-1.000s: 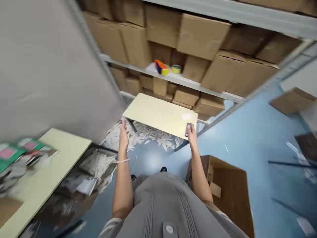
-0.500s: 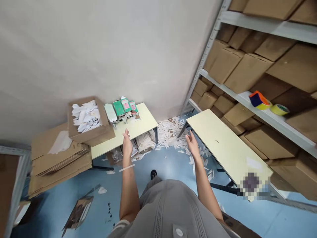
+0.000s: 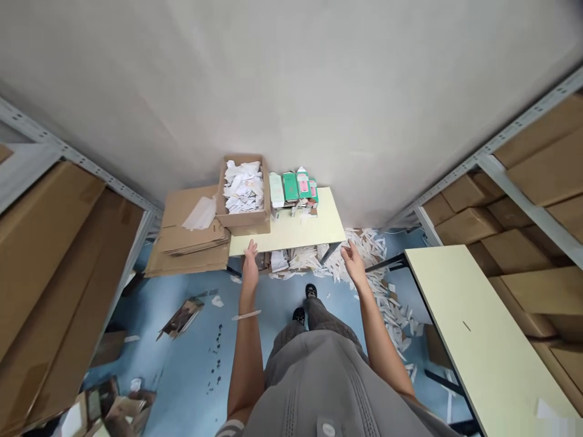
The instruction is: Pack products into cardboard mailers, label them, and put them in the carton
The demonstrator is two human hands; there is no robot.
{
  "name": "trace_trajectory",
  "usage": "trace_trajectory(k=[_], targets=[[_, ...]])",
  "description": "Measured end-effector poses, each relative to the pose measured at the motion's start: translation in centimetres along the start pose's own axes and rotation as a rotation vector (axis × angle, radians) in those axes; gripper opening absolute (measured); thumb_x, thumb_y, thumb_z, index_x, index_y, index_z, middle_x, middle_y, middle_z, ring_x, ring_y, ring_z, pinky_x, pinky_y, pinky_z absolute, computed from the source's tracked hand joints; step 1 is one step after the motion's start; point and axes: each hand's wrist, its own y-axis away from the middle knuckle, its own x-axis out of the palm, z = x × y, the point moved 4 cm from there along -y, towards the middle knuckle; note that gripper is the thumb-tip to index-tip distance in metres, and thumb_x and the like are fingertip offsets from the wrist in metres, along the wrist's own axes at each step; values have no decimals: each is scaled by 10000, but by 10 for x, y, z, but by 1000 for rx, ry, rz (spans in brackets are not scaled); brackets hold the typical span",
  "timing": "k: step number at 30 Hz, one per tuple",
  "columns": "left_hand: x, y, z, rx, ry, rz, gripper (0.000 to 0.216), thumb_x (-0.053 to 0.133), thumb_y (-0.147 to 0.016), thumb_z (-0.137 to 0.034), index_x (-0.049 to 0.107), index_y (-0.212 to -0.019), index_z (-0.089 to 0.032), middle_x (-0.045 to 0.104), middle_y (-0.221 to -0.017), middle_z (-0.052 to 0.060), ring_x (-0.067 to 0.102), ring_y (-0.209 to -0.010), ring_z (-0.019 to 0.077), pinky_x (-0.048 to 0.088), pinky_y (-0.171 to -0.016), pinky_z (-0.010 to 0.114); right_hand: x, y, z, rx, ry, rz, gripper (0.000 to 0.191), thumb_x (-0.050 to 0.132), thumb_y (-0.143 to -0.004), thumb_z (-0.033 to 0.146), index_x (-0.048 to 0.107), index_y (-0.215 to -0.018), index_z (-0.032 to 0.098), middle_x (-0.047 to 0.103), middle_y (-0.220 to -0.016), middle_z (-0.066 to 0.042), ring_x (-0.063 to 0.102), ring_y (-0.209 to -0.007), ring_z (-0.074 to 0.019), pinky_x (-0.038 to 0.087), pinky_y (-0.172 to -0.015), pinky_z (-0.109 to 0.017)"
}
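My left hand [image 3: 250,266] hangs in the air before the front edge of a pale yellow table [image 3: 291,233], its fingers stretched up and nothing in them. My right hand [image 3: 353,264] is held out past that table's right end, fingers loosely apart and holding nothing. On the table, a cardboard box [image 3: 248,226] full of torn white paper is nearest my left hand. Beside it stand several small green and white cartons [image 3: 290,188]. Stacked flattened cardboard [image 3: 191,261] lies at the left end, with a white sheet [image 3: 201,213] on top.
White paper strips [image 3: 364,249] cover the floor under and right of the table. A second yellow table [image 3: 455,291] stands at the right, before shelves of cardboard boxes [image 3: 473,229]. Big cartons [image 3: 54,273] fill the left shelf. Cardboard scraps [image 3: 182,317] lie on the blue floor.
My view has swung left, so the table with the box is now straight ahead and the left shelf shows. Both feet now show. My hands stay raised and hold nothing.
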Motion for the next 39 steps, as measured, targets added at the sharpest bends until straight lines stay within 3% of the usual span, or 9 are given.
trace_trajectory(k=[3, 7, 15, 22, 27, 32, 39], targets=[[-2, -4, 1, -40, 26, 17, 811, 59, -850, -736, 316, -1475, -286, 394, -1495, 89, 397, -1358, 259, 260, -1142, 465, 34, -25, 11, -8, 22, 74, 768, 475, -831, 581, 365, -1451, 141, 599, -1276, -175, 604, -1125, -269, 447, -985, -424], [20, -27, -15, -11, 63, 85, 757, 98, -862, -730, 377, -1439, -326, 407, -1490, 62, 379, -1370, 258, 271, -1136, 472, 75, -69, 21, -36, 28, 146, 712, 477, -844, 539, 373, -1443, 169, 596, -1283, -160, 605, -1124, -259, 453, -974, -429], [72, -116, -52, 34, 106, 219, 770, 146, -873, -722, 431, -1418, -259, 474, -1437, 101, 381, -1370, 242, 244, -1150, 456, 140, -206, 45, -84, 222, 152, 613, 491, -849, 488, 439, -1377, 180, 553, -1336, -129, 546, -1206, -257, 426, -998, -404], [82, -180, -47, -44, 124, 187, 772, 157, -865, -728, 369, -1454, -277, 441, -1462, 91, 448, -1322, 236, 275, -1138, 419, 201, -312, 52, 114, 581, 209, 711, 494, -869, 413, 267, -1457, 84, 463, -1376, -225, 465, -1274, -312, 395, -996, -404], [88, -198, -29, -94, 141, 189, 814, 159, -840, -757, 371, -1457, -270, 439, -1463, 105, 429, -1333, 250, 244, -1147, 430, 230, -338, 42, 176, 661, 204, 790, 483, -857, 370, 126, -1495, 71, 411, -1382, -248, 459, -1251, -347, 394, -979, -445], [97, -200, -21, -151, 149, 198, 851, 156, -818, -785, 368, -1458, -266, 453, -1450, 120, 443, -1316, 268, 242, -1140, 445, 236, -341, 30, 244, 686, 178, 925, 533, -809, 411, 2, -1510, 124, 390, -1389, -232, 450, -1245, -361, 417, -940, -465], [100, -200, -21, -168, 172, 199, 876, 190, -807, -800, 375, -1454, -238, 479, -1426, 130, 470, -1287, 284, 275, -1112, 451, 230, -342, 29, 247, 655, 107, 917, 597, -763, 440, 128, -1484, 122, 453, -1334, -214, 519, -1183, -343, 450, -906, -428]])
